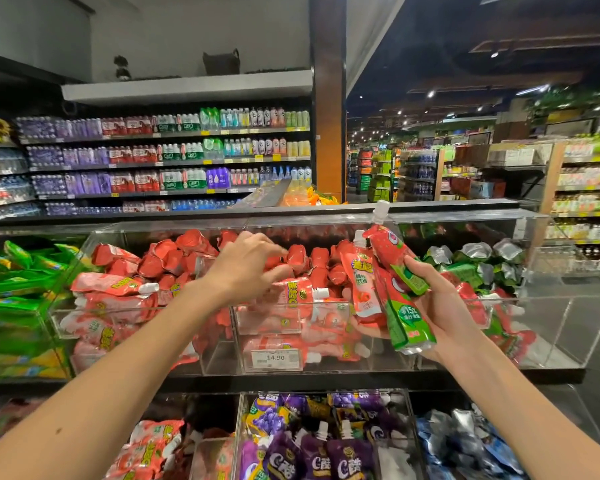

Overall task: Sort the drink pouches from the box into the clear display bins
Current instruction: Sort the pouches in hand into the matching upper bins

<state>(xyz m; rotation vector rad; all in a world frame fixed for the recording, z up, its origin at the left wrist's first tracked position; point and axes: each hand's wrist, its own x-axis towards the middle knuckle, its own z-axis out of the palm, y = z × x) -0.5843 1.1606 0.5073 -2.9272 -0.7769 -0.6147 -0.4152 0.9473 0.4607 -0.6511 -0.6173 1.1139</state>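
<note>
While you stand before the shelf, the biggest thing in front of you is the middle clear bin [215, 358], already heaped with a pink and red pile [174, 258] of pouches. Just beside it, on your right, is the right clear bin [551, 334], which has strawberry pouches [465, 271] only at its back and left part; its front floor is bare. The box is not in view. Your left hand [248, 268] hovers over the pile with fingers loosely bent, a little blurred, and I see nothing held in it. Your right hand [447, 306] grips a small bundle with spouts up: one pink pouch [362, 285] and two red-and-green pouches [400, 268], near the wall between the two bins. I judge you are in the middle of sorting, dividing this bundle by flavour. The next move calls for the left hand to pinch out the pink pouch and lay it on the pile, then the other two go to the right bin. A small price tag [275, 357] hangs on the front wall
</note>
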